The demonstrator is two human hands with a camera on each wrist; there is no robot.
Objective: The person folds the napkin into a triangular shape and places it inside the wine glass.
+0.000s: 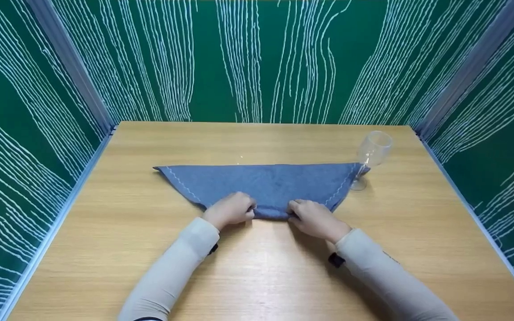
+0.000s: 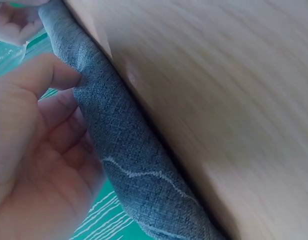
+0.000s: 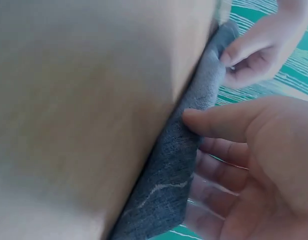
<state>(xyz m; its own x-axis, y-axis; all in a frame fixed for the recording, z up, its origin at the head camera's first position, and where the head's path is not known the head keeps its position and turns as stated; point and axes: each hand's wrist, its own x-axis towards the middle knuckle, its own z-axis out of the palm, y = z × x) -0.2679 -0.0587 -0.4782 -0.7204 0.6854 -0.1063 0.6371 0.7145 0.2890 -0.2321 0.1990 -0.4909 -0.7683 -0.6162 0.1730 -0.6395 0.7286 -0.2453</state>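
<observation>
A blue-grey cloth (image 1: 261,183) with light stitching near its slanted sides lies on the table, its long straight edge at the back and its narrower edge folded or rolled toward me. My left hand (image 1: 234,208) pinches that near edge left of its middle; in the left wrist view the thumb and curled fingers (image 2: 69,75) hold the rolled fabric. My right hand (image 1: 314,218) pinches the same edge a little to the right, thumb (image 3: 209,121) on the roll in the right wrist view. A short stretch of roll shows between both hands.
A clear stemmed glass (image 1: 374,149) stands upright at the cloth's right corner, its stem overlapping that corner in the head view. The wooden table (image 1: 257,276) is bounded by green panels (image 1: 279,58) with white wavy lines at the back and both sides.
</observation>
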